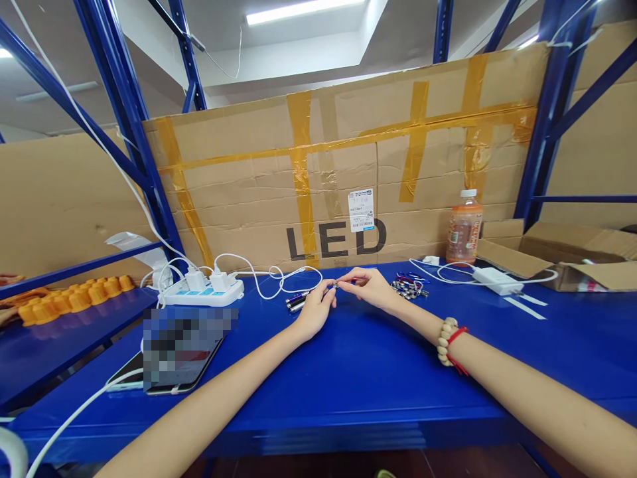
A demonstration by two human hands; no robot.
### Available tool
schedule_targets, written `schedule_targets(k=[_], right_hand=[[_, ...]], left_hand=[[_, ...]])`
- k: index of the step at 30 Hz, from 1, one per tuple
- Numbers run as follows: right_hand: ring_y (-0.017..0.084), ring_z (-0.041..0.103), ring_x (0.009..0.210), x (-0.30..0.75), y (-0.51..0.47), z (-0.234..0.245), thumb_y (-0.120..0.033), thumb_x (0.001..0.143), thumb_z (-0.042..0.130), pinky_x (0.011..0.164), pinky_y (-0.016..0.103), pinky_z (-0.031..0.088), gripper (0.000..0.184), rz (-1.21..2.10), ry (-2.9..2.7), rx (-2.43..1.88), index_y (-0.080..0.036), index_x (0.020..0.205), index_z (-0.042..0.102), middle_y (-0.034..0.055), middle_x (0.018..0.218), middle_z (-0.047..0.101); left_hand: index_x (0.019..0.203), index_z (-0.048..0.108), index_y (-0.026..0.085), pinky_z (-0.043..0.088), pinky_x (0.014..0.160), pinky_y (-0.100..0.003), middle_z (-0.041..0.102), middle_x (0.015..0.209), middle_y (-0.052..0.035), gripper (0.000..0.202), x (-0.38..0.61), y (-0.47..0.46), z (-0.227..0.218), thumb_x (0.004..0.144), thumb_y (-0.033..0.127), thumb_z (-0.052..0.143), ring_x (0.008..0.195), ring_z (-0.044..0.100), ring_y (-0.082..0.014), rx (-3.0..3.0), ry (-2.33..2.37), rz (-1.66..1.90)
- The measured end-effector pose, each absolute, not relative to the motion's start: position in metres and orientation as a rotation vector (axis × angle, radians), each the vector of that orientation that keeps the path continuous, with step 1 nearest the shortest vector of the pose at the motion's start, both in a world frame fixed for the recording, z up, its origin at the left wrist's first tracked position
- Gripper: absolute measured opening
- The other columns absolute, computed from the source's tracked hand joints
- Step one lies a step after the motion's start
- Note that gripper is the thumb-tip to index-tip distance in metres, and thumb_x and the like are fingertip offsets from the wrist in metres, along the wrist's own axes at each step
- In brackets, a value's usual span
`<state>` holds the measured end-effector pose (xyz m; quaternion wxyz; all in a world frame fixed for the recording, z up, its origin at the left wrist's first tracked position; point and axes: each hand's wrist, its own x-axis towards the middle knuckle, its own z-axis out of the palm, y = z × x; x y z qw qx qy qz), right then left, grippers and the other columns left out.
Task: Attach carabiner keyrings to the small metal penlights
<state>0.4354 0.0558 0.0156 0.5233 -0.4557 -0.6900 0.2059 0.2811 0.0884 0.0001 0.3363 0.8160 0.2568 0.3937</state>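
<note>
Over the middle of the blue table (338, 385), my left hand (317, 307) and my right hand (367, 287) meet, fingertips pinched together. A tiny metallic piece shows between them, too small to name. Just beyond my left hand lie several slim pen-shaped pieces (297, 301), dark and silver, partly hidden by that hand. To the right of my right hand is a loose pile of small shiny metal pieces (409, 287), with blue and purple ones among them. Beads and a red cord circle my right wrist.
A white power strip (204, 290) with plugs and cables stands at the back left, a tablet (189, 372) in front of it. Back right are an orange drink bottle (464, 229), a white adapter (497, 280) and an open carton (587, 265). Orange cups (74, 299) line the left shelf.
</note>
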Motion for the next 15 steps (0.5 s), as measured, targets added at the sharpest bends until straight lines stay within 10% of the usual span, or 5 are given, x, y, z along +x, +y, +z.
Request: schedule_targets(k=[15], right_hand=[[0.003,0.044,0.045,0.452,0.057,0.019,-0.037,0.055,0.071,0.036,0.017,0.033,0.028,0.826,-1.702,-1.041,-0.013,0.067,0.067,0.0020,0.071,0.058]], left_hand=[[0.083,0.042,0.018,0.034,0.063,-0.023,0.045,0.058,0.0051,0.012,0.278,0.077,0.003,0.084,0.025,0.032,0.058,0.044,-0.0101,2.273,0.575,0.926]])
